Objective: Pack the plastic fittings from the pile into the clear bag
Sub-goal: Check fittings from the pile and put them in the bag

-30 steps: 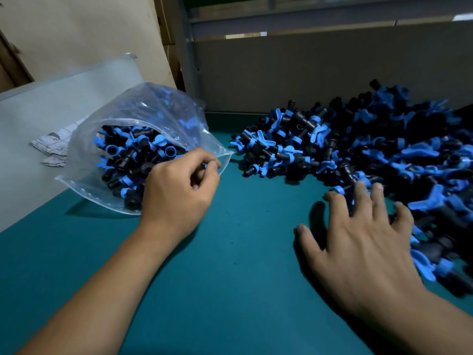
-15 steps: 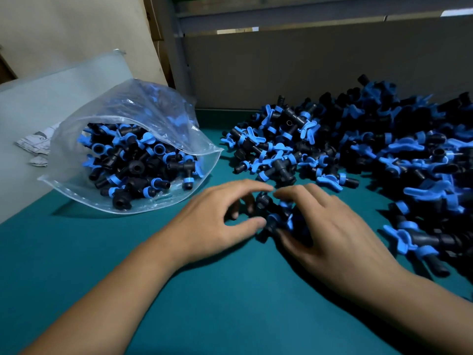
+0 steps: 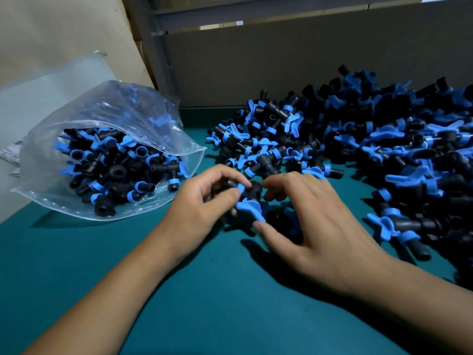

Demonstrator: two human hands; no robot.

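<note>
Fittings, black plastic with blue rings and blue winged handles. A small cluster [image 3: 249, 201], count not readable, is gathered on the teal bench [image 3: 179, 290] between two hands. The left hand [image 3: 204, 203] is curled, thumb and fingers pinching a fitting at the cluster's left side. The right hand [image 3: 314, 221] is arched over the cluster's right side, fingers bent and spread, thumb touching the blue handle at the near edge; whether anything is actually gripped by it cannot be told. The uppermost fitting in the cluster lies with its black body roughly left to right and its blue handle turned toward the viewer.

One clear bag [image 3: 107, 108] lies on its side to the left and farther back, mouth open toward the hands and slightly right. It is partly filled with fittings, too many and too jumbled to count, axes pointing every way.

One pile [image 3: 371, 139] of loose fittings is spread across the right and far bench, reaching a grey back panel [image 3: 307, 60]. No common direction is kept; the number is well beyond counting.
</note>
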